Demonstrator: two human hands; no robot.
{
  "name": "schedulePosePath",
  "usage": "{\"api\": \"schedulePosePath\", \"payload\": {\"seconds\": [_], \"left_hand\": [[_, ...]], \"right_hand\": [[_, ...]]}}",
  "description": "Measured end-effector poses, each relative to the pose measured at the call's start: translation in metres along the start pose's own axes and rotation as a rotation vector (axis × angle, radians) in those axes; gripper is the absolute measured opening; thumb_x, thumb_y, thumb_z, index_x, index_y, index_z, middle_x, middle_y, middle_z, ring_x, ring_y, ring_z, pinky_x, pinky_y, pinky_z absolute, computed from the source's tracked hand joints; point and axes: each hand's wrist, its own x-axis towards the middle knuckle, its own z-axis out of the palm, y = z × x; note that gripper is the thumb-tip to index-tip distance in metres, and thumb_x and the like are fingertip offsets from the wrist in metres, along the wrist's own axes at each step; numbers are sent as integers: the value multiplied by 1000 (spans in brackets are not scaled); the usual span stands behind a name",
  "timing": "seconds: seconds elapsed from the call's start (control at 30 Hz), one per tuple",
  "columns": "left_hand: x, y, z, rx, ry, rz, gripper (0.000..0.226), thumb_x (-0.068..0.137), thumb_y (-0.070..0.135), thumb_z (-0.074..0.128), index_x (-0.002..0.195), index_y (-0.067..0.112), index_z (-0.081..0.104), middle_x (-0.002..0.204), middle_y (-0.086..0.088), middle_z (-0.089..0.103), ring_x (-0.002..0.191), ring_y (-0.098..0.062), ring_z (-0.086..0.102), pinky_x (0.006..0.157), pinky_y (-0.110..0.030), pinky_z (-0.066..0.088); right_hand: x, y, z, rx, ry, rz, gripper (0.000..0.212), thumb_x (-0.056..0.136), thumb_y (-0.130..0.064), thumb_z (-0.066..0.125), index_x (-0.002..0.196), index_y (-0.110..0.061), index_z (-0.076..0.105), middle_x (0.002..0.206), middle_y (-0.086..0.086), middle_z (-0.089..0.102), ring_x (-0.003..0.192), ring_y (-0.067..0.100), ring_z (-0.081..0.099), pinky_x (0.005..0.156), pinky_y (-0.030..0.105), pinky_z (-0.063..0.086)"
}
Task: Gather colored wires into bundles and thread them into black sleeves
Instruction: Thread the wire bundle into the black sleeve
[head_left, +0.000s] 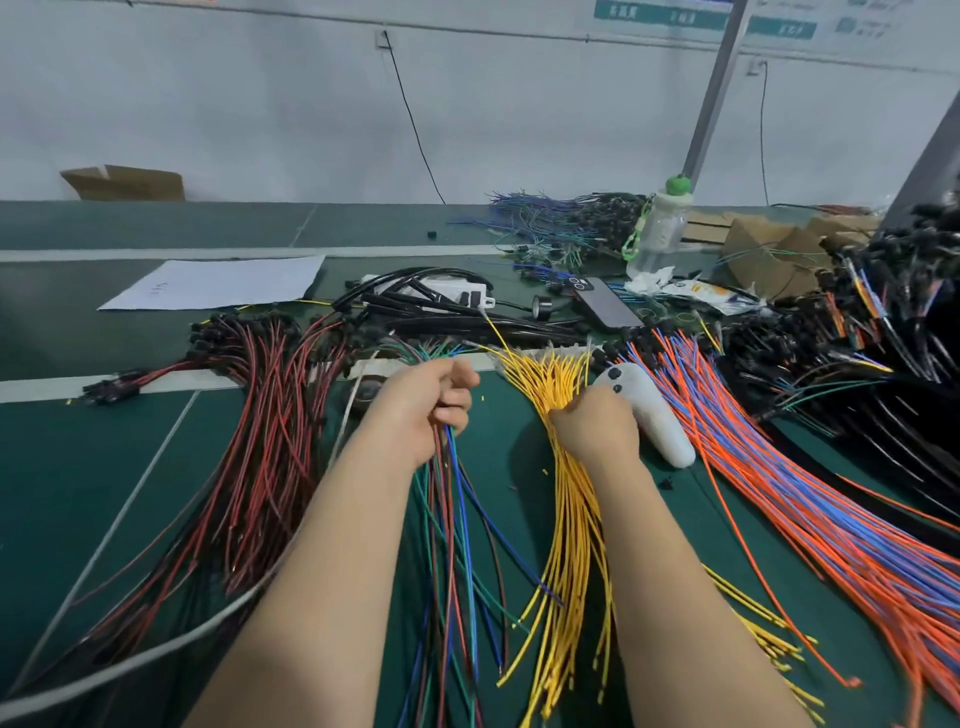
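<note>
Gripping mixed wires (457, 499), left hand (426, 410) is fisted; right hand (597, 428) pinches yellow wires (569, 519), fingers hidden behind knuckles, wire ends cut off below.

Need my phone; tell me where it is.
In the head view, the phone lies face down right of centre, beyond the yellow wires, near the water bottle.

A green table (78, 467) with pale stripes carries heaps of wire. Red and black wires (260, 441) fan out at the left, yellow wires (566, 519) lie in the middle, orange and blue wires (779, 483) spread at the right. Farther back lie a white sheet of paper (218, 283), black sleeves (441, 312), a phone (605, 304) and a clear bottle (660, 228).
</note>
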Motion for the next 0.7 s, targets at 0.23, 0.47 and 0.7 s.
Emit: {"api": "schedulePosePath", "payload": {"seconds": [0.23,0.47,0.7], "left_hand": [[16,-38,30,140,22,-25,23,103,17,35,110,2,51,111,-18,65,100,-27,63,73,-32,53],[21,-49,39,94,56,-31,33,101,14,38,128,-4,46,108,-18,63,89,-23,63,75,-33,52],[26,-42,38,101,71,-8,19,100,16,43,91,8,58,62,-1,65,52,-11,61,51,-22,52]], "right_hand": [[-7,-6,-10,77,166,-48,23,96,-23,51,96,-7,68,88,10,69,82,28,62,61,26,39],[-2,-2,-21,111,133,-55,20,94,-15,50,103,-3,64,96,16,68,85,30,61,65,29,42],[-16,-26,-22,142,2,-260,20,94,-17,50,101,-4,64,100,17,68,97,34,61,80,35,48]]}}
